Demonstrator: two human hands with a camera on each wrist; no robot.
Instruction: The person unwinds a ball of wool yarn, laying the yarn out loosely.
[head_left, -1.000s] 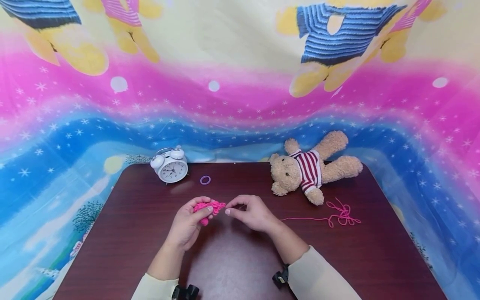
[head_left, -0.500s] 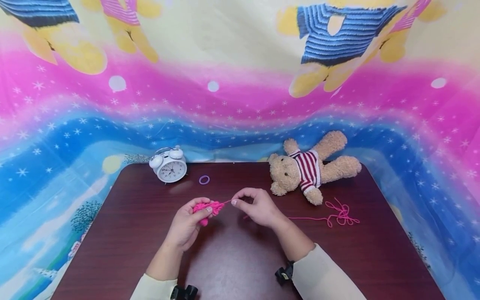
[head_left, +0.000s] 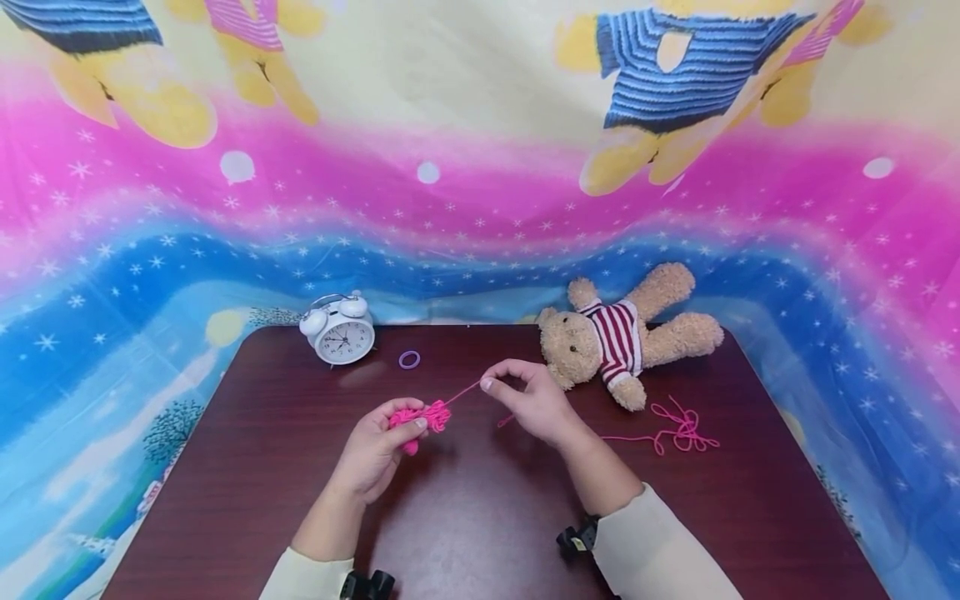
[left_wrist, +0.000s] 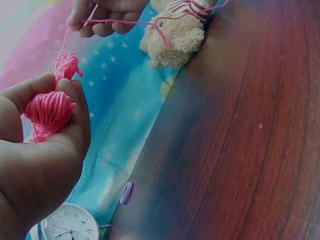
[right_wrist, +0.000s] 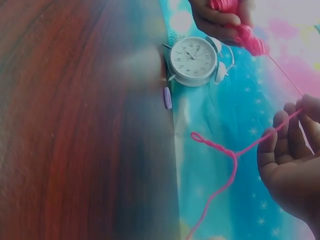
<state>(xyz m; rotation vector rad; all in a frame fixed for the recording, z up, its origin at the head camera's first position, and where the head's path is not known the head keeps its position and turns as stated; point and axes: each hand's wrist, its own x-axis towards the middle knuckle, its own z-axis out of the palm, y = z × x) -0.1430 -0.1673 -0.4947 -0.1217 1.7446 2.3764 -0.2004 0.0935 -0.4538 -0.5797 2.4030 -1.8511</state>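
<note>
A bundle of pink yarn is gripped in my left hand, pinched near its middle so that loops bulge out on both sides. From its right end a single strand runs taut up to my right hand, which pinches it between thumb and forefinger. Beyond those fingertips the yarn hangs slack, with a small twisted loop in the right wrist view. The loose tail passes behind the right hand to a tangled heap of yarn on the table's right side.
A white alarm clock stands at the table's back left, with a purple ring beside it. Toward the back right a teddy bear in a striped shirt lies on the dark wooden table. A printed cloth hangs behind.
My right hand has moved up and to the right, drawing a longer strand out of the bundle. The left hand has stayed nearly still.
</note>
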